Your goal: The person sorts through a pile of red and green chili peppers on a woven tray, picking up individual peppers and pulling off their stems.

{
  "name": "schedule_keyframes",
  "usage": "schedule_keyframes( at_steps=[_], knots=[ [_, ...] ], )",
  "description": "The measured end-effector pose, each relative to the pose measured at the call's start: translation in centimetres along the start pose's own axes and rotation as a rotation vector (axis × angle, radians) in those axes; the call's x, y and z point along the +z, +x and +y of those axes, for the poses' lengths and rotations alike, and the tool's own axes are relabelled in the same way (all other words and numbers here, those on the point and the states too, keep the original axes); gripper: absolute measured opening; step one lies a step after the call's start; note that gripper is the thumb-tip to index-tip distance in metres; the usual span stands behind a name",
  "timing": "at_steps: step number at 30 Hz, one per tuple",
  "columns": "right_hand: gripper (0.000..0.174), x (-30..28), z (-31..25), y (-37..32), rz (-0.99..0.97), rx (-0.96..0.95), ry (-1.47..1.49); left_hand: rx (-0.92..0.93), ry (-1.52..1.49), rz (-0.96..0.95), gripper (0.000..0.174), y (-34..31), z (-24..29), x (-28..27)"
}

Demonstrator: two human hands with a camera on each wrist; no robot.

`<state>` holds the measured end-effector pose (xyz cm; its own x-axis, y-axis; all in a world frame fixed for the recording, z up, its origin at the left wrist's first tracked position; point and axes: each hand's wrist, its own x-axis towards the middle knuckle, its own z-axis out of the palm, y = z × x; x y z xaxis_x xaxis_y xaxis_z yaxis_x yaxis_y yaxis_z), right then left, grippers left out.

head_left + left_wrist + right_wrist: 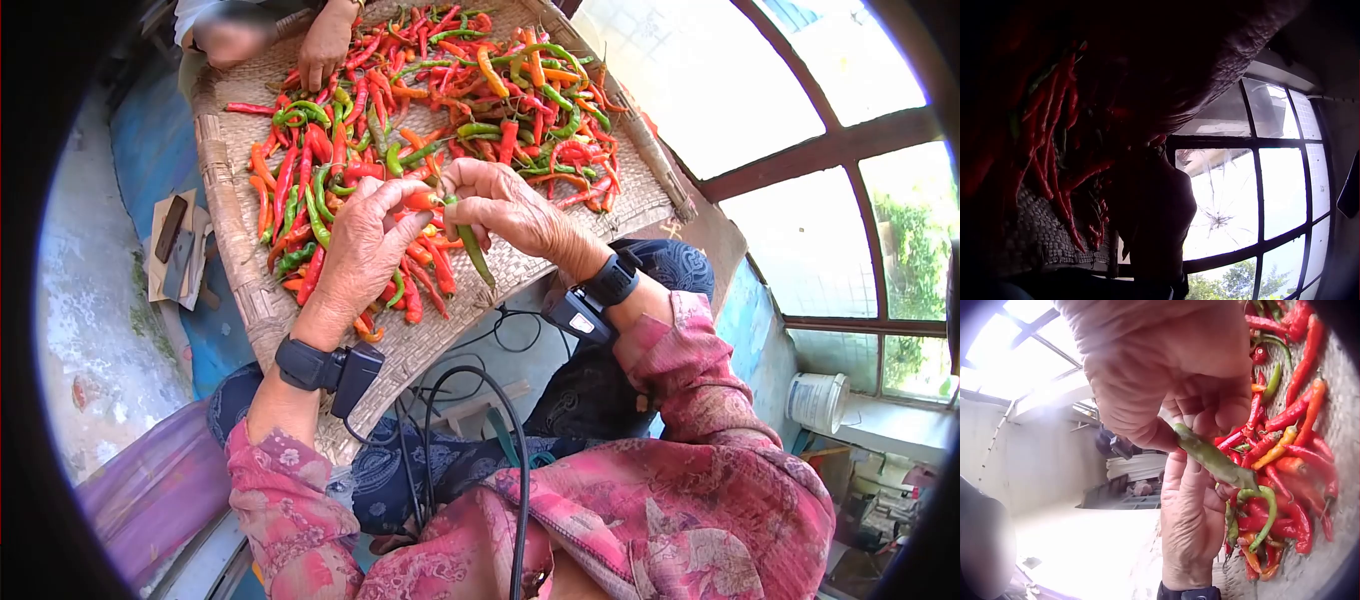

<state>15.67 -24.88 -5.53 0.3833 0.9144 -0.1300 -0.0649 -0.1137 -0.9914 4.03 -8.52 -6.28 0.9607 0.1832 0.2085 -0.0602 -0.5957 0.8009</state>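
Note:
My right hand (pixel 515 210) holds a green chili pepper (pixel 474 252) between thumb and fingers, its tip pointing down toward the tray's near edge. Close beside it, my left hand (pixel 368 240) pinches an orange-red chili pepper (pixel 424 200), the fingertips of both hands nearly meeting. In the right wrist view the green pepper (pixel 1216 457) crosses in front of the left hand (pixel 1185 531). Below both hands lies a pile of red, green and orange chili peppers (pixel 375 90) on a woven tray (pixel 235 240). The left wrist view is mostly dark.
Another person's hand (pixel 326 45) reaches over the tray's far left side. Black cables (pixel 520 440) loop over my lap. Left of the tray is a small wooden stool (pixel 190 245) with a dark-handled tool on it. A white bucket (pixel 817 402) stands by the windows at right.

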Motion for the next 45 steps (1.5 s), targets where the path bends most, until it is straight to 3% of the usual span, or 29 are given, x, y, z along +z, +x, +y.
schedule_keyframes(
  at_steps=[2, 4, 9, 10, 12, 14, 15, 19, 21, 22, 24, 25, 26, 28, 30, 31, 32, 34, 35, 36, 37, 38, 39, 45],
  knots=[
    [0.015, 0.1, 0.1, -0.1, 0.06, -0.019, 0.042, 0.036, 0.005, 0.013, 0.027, 0.0, 0.0, 0.1],
    [0.015, -0.1, 0.2, 0.3, 0.175, -0.127, 0.068, -0.063, 0.038, -0.114, 0.022, -0.1, 0.2, 0.1],
    [0.008, -4.2, -1.1, 0.3, 0.566, -0.184, -0.133, -0.1, -0.017, -0.158, 0.014, -0.2, 0.0, 0.3],
    [0.01, -5.1, -0.9, 0.3, 0.616, -0.184, -0.356, -0.057, -0.028, -0.11, 0.013, -0.1, -0.3, 0.4],
    [0.014, -4.7, -0.9, -0.2, 0.485, -0.119, -0.434, -0.014, -0.036, -0.064, 0.013, -0.1, -0.4, 0.5],
    [0.016, -3.9, 1.6, 0.2, 0.202, -0.349, -0.681, -0.04, -0.012, -0.073, 0.012, -0.1, -0.3, 0.5],
    [0.018, -2.5, 1.2, -0.4, 0.083, -0.172, -0.666, -0.041, -0.012, -0.074, 0.012, -0.1, -0.3, 0.5],
    [0.02, -1.0, 2.8, 0.0, 0.161, -0.207, -0.769, -0.049, -0.037, -0.077, 0.012, -0.2, -0.6, 0.9],
    [0.024, -1.0, 2.6, 0.4, 0.159, 0.056, -0.293, -0.054, -0.056, -0.074, 0.013, -0.2, -0.7, 0.9],
    [0.024, -1.1, 2.3, 0.6, 0.158, 0.055, -0.292, -0.049, -0.056, -0.077, 0.013, -0.1, -0.7, 0.9],
    [0.025, -1.5, 1.8, 0.5, 0.276, -0.026, -0.337, -0.05, -0.057, -0.081, 0.013, -0.2, -0.7, 0.9],
    [0.024, -2.0, 1.6, 0.8, 0.377, -0.222, -0.5, -0.06, -0.066, -0.08, 0.014, -0.2, -0.6, 0.9],
    [0.021, -2.6, 1.2, 0.6, 0.46, -0.255, -0.391, -0.068, -0.074, -0.077, 0.014, -0.2, -0.5, 0.8],
    [0.019, -4.3, -0.5, 0.4, 0.634, -0.07, -0.269, -0.063, -0.058, -0.081, 0.015, -0.2, -0.4, 0.6],
    [0.023, -6.5, -0.5, 0.7, 0.914, -0.272, -0.621, -0.065, -0.036, -0.099, 0.017, -0.3, -0.5, 0.6],
    [0.033, -7.1, -0.6, 0.7, 1.09, -0.343, -1.088, -0.064, -0.036, -0.099, 0.017, -0.2, -0.5, 0.6],
    [0.033, -7.3, -0.3, 0.6, 1.09, -0.342, -1.088, -0.06, -0.031, -0.094, 0.017, -0.2, -0.7, 0.6],
    [0.04, -5.7, -0.8, 0.6, 1.006, -0.401, -1.113, -0.06, -0.028, -0.091, 0.017, -0.2, -0.6, 0.6],
    [0.039, -4.9, 0.0, 0.7, 0.78, -0.451, -1.1, -0.061, -0.028, -0.082, 0.017, -0.2, -0.5, 0.6],
    [0.027, -4.0, 1.8, 1.1, 0.545, -0.366, -1.304, -0.064, -0.026, -0.072, 0.016, -0.3, -0.4, 0.5],
    [0.016, -2.5, 2.6, 0.8, 0.218, -0.318, -1.694, -0.055, -0.022, -0.064, 0.015, -0.2, -0.4, 0.4],
    [0.024, -1.0, 3.5, 0.4, 0.055, -0.405, -1.158, -0.059, -0.021, -0.069, 0.015, -0.2, -0.5, 0.4],
    [0.022, 0.1, 4.2, 0.1, -0.078, -0.354, -1.189, -0.073, -0.05, -0.085, 0.015, -0.2, -0.7, 0.5],
    [0.018, 1.3, 5.6, 0.6, -0.037, -0.557, -1.221, -0.077, -0.044, -0.077, 0.013, -0.2, -0.7, 0.5]
  ],
)
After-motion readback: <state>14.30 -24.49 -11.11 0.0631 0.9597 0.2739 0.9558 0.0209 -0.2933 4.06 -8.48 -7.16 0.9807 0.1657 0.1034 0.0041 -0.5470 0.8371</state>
